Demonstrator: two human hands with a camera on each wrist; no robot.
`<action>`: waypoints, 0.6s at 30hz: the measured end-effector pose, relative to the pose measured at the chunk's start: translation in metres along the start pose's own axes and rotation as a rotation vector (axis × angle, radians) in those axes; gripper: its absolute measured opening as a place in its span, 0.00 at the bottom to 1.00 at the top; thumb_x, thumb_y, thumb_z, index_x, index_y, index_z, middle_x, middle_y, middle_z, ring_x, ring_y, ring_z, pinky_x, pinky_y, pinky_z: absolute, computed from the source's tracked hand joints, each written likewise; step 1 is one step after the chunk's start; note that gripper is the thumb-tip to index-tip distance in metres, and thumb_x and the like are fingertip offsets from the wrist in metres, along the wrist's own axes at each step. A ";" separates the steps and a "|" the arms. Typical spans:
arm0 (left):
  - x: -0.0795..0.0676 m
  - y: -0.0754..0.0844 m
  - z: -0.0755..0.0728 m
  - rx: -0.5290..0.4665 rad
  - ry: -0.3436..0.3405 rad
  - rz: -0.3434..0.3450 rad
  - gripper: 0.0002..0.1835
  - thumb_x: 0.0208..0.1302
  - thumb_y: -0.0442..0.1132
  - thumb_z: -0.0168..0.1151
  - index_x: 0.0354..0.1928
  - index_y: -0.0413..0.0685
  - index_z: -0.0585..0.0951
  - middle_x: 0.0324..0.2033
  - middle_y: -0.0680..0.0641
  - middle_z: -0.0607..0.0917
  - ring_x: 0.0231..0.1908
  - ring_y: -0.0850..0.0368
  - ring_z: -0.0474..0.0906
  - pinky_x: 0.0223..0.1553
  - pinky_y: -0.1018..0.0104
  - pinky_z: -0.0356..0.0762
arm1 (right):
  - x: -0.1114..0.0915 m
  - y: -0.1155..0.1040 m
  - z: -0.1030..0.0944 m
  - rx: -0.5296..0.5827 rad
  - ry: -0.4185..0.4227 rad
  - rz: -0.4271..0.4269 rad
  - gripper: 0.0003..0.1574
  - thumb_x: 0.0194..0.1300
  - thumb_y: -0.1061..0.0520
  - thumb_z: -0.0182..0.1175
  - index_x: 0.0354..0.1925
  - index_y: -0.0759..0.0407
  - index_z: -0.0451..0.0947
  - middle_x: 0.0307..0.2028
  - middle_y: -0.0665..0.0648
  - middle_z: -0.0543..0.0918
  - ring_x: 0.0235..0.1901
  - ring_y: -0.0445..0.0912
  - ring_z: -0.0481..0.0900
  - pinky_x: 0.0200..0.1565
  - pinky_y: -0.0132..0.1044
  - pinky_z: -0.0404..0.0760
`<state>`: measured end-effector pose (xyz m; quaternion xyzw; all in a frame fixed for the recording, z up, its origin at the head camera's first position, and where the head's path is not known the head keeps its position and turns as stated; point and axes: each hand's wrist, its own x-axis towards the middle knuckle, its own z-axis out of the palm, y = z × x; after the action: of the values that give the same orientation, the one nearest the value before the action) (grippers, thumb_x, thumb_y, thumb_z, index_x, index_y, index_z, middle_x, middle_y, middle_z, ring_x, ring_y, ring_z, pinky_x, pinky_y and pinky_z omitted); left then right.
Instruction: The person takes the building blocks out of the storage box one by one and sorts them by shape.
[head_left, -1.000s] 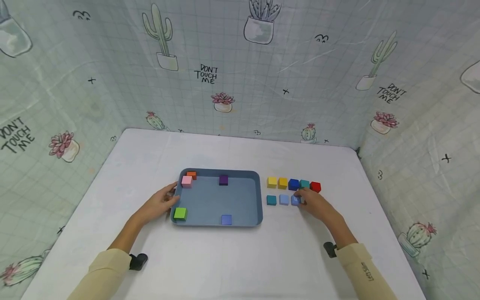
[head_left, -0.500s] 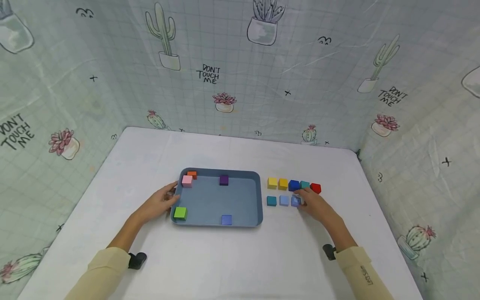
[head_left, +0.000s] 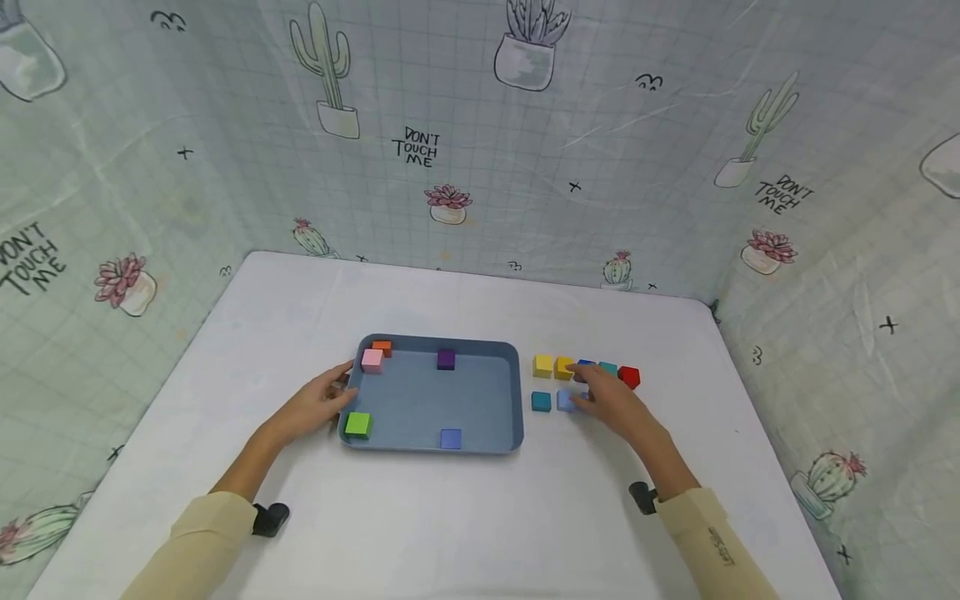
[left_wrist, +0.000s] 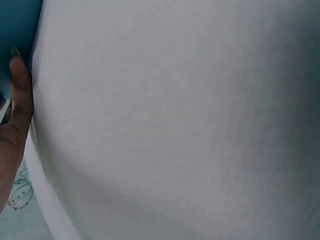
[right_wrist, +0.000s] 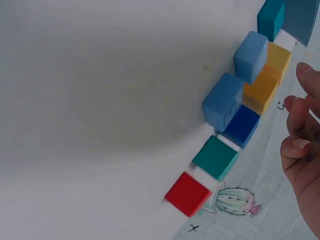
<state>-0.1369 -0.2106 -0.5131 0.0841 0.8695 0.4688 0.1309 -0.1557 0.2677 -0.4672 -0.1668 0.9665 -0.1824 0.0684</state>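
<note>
On the white tabletop point(head_left: 465, 517) a blue-grey tray point(head_left: 480, 392) sits left of two short rows of cubes. The tray holds five cubes: one orange cube point(head_left: 382, 347) and one pink cube point(head_left: 372, 360) touching in the far left corner, one purple cube point(head_left: 446, 359) by the far wall, one green cube point(head_left: 357, 425) in the near left corner and one periwinkle cube point(head_left: 451, 438) against the near wall. The left hand point(head_left: 311, 408) rests at the tray's left rim, fingers relaxed and straight against it, gripping nothing. Right of the tray the far row counts five: two yellow cubes point(head_left: 543, 365) side by side, one dark blue cube point(right_wrist: 242, 125), one green-teal cube point(right_wrist: 216, 157) and one red cube point(head_left: 629, 377). The near row counts three: one teal cube point(head_left: 541, 402) and two light blue cubes point(right_wrist: 250, 56), the second of them pressed against the dark blue one. The right hand point(head_left: 609, 398) hovers over the right end of these rows, nearest the light blue pair and the dark blue cube; in the right wrist view its fingers point(right_wrist: 306, 75) are loosely curled and clear of the cubes, holding nothing. Two pale yellow sleeves enter from the near edge
</note>
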 end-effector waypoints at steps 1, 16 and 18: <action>0.000 0.000 0.000 -0.001 0.000 -0.003 0.35 0.69 0.43 0.53 0.70 0.34 0.53 0.58 0.31 0.67 0.48 0.44 0.72 0.37 0.61 0.76 | 0.002 -0.002 0.000 -0.007 0.007 -0.007 0.33 0.58 0.56 0.67 0.60 0.60 0.69 0.49 0.59 0.78 0.37 0.47 0.75 0.41 0.39 0.79; 0.000 -0.005 0.001 -0.016 0.004 0.010 0.35 0.69 0.43 0.54 0.70 0.35 0.54 0.58 0.31 0.67 0.48 0.43 0.72 0.36 0.61 0.76 | 0.036 -0.044 0.007 0.029 0.051 -0.196 0.29 0.60 0.58 0.65 0.59 0.59 0.71 0.46 0.57 0.78 0.35 0.44 0.76 0.38 0.32 0.78; 0.001 -0.005 0.000 -0.024 -0.001 0.012 0.35 0.69 0.43 0.54 0.70 0.35 0.54 0.59 0.31 0.66 0.48 0.43 0.72 0.36 0.61 0.76 | 0.039 -0.048 0.009 0.031 0.059 -0.224 0.29 0.60 0.59 0.65 0.59 0.59 0.71 0.46 0.57 0.79 0.35 0.43 0.76 0.38 0.31 0.78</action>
<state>-0.1375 -0.2131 -0.5175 0.0880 0.8631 0.4802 0.1296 -0.1765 0.2089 -0.4602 -0.2673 0.9405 -0.2085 0.0218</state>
